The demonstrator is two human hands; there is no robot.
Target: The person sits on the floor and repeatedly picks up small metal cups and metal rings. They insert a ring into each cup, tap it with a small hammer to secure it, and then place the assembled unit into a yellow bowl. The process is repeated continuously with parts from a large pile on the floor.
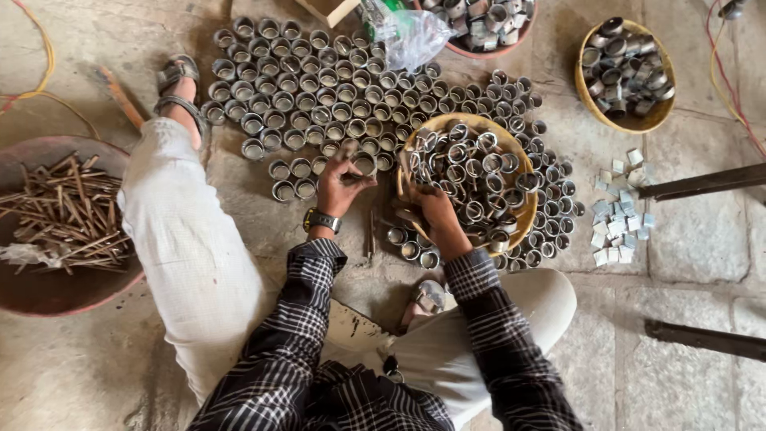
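Rows of metal rings (319, 88) crowd the floor (702, 239) around three ring-filled baskets, the nearest yellow basket (523, 219) just beside both hands. The left hand (339, 187) pinches one ring (364, 164); the right hand (431, 209) is curled among the rings in that basket, its grip hidden.

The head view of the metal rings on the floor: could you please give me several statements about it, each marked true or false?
1. The left hand holds a small metal ring above the rows of rings standing on the floor. True.
2. The right hand rests at the edge of the yellow basket of rings. True.
3. The basin on the left is filled with white paper squares. False: it holds thin brown sticks; the small pale squares lie on the floor to the right.
4. A watch is worn on the right wrist. False: it is on the left wrist.
5. The person is barefoot. False: a sandal is on the foot.
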